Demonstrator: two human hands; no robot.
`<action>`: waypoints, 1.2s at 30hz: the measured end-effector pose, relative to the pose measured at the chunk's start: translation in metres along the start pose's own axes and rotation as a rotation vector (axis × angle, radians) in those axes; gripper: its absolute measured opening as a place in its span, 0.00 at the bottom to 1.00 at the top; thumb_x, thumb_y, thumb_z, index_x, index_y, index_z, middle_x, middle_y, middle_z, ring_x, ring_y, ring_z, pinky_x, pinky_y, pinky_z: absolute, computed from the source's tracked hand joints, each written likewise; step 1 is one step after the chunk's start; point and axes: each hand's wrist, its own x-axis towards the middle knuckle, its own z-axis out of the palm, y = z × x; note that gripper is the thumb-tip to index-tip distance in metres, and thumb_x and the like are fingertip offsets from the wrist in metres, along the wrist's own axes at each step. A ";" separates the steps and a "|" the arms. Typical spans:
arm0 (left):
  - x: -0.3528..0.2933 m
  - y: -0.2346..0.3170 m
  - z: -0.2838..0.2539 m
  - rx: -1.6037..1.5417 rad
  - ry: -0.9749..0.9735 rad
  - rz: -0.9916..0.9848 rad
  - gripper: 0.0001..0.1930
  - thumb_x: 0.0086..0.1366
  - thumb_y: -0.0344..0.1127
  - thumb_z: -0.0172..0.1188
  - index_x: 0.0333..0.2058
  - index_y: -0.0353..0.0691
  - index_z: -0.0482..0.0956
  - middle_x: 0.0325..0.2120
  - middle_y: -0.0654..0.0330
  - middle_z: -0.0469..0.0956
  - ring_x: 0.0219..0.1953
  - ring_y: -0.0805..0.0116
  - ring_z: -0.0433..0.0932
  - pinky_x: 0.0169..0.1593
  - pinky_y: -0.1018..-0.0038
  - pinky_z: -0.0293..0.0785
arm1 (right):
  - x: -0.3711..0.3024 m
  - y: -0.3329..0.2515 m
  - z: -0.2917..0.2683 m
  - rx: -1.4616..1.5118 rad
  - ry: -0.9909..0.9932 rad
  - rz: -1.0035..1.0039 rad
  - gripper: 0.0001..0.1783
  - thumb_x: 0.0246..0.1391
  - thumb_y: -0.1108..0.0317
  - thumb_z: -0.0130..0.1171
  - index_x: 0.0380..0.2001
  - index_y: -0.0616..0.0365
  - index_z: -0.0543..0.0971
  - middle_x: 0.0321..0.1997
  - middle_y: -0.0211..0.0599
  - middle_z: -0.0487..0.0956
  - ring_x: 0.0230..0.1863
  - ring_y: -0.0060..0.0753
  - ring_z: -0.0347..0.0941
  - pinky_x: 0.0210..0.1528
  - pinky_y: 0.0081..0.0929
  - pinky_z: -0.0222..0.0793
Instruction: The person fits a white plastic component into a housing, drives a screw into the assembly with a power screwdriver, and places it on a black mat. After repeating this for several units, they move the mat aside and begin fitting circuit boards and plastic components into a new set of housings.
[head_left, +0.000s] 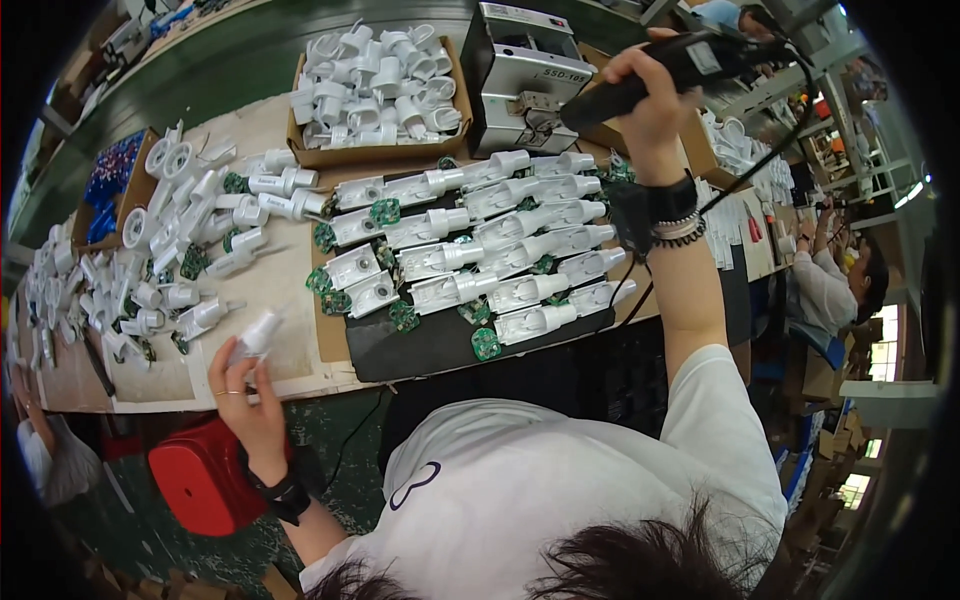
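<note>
I'd guess part transfer, next calling for release: left hand (246,396) pinches white tapered plastic housing (259,334) by tabletop (168,378) near edge, right hand (652,98) grips black cylindrical corded tool (704,60).

Tabletop (295,285) seems passable between the white-part heap (205,190) and crowded black mat (425,347).

Assembly workshop with circuit boards (486,344)

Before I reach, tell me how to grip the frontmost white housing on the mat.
Probably the white housing is best pinched mid-body, from the near edge of the black mat: it lies lengthwise along that edge, another housing sits behind it, and a green circuit board is at its left end.
</note>
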 end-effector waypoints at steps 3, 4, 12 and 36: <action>0.008 -0.028 -0.009 0.112 0.016 -0.024 0.08 0.56 0.23 0.58 0.35 0.34 0.72 0.50 0.49 0.70 0.51 0.50 0.69 0.53 0.63 0.65 | 0.005 0.021 0.004 -0.027 0.005 -0.015 0.16 0.47 0.78 0.55 0.42 0.63 0.68 0.22 0.40 0.74 0.22 0.32 0.71 0.30 0.27 0.70; 0.010 -0.037 -0.010 0.146 0.018 -0.028 0.08 0.56 0.23 0.57 0.36 0.34 0.72 0.50 0.50 0.70 0.52 0.50 0.69 0.54 0.63 0.65 | 0.007 0.027 0.003 -0.027 0.009 -0.018 0.16 0.47 0.78 0.55 0.42 0.63 0.68 0.22 0.40 0.74 0.22 0.32 0.71 0.30 0.27 0.70; 0.020 -0.005 0.011 0.236 0.220 0.054 0.14 0.55 0.23 0.57 0.41 0.37 0.72 0.51 0.50 0.69 0.55 0.48 0.65 0.57 0.58 0.60 | -0.010 0.023 0.005 0.025 -0.104 0.086 0.15 0.47 0.78 0.55 0.41 0.61 0.69 0.22 0.38 0.73 0.21 0.31 0.70 0.29 0.28 0.70; 0.011 0.127 0.115 0.022 -0.283 0.221 0.16 0.53 0.40 0.64 0.43 0.52 0.80 0.62 0.48 0.57 0.65 0.51 0.54 0.63 0.45 0.41 | -0.106 -0.068 0.087 0.048 -0.675 0.254 0.22 0.53 0.67 0.59 0.46 0.49 0.59 0.23 0.33 0.70 0.23 0.28 0.67 0.30 0.28 0.67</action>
